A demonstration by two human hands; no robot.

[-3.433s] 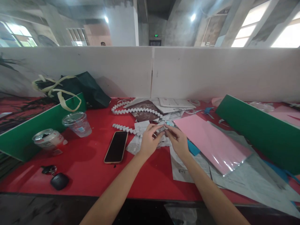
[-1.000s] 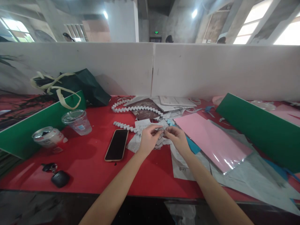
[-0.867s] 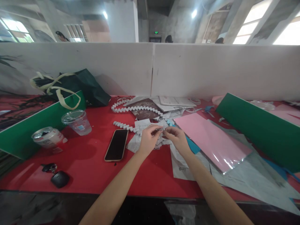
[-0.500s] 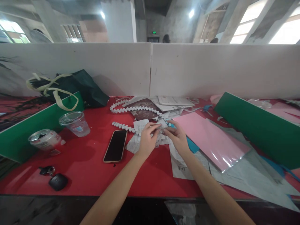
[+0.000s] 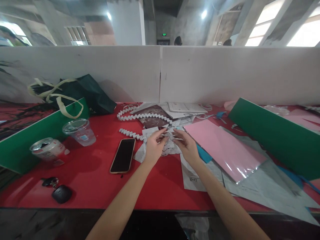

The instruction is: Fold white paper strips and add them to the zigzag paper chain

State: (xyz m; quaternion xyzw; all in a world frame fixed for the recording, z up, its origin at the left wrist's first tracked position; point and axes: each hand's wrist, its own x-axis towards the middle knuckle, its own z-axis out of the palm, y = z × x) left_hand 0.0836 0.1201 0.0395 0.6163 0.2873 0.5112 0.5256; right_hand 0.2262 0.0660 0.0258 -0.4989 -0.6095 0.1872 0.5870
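My left hand (image 5: 154,146) and my right hand (image 5: 187,145) face each other over a heap of white paper pieces (image 5: 175,149). Between their fingertips is a small whitish piece of paper (image 5: 170,135), and both hands appear closed on its edges; its exact fold is too small to make out. Just left of my left hand lies the short end of a zigzag folded-paper chain (image 5: 130,134). A longer stretch of the chain (image 5: 150,116) curves behind the hands over a brown sheet (image 5: 153,124).
On the red table (image 5: 95,186) are a phone (image 5: 123,156), a plastic cup (image 5: 82,133), a can (image 5: 48,150) and keys (image 5: 61,193). Pink sheets (image 5: 222,146) overlap papers at right. Green boards (image 5: 275,136) flank both sides; a dark bag (image 5: 92,93) leans against the white partition (image 5: 100,66).
My fingers have shifted slightly around the small piece of paper, and the right fingertips are spread further apart. A person has come into view behind the partition at far left.
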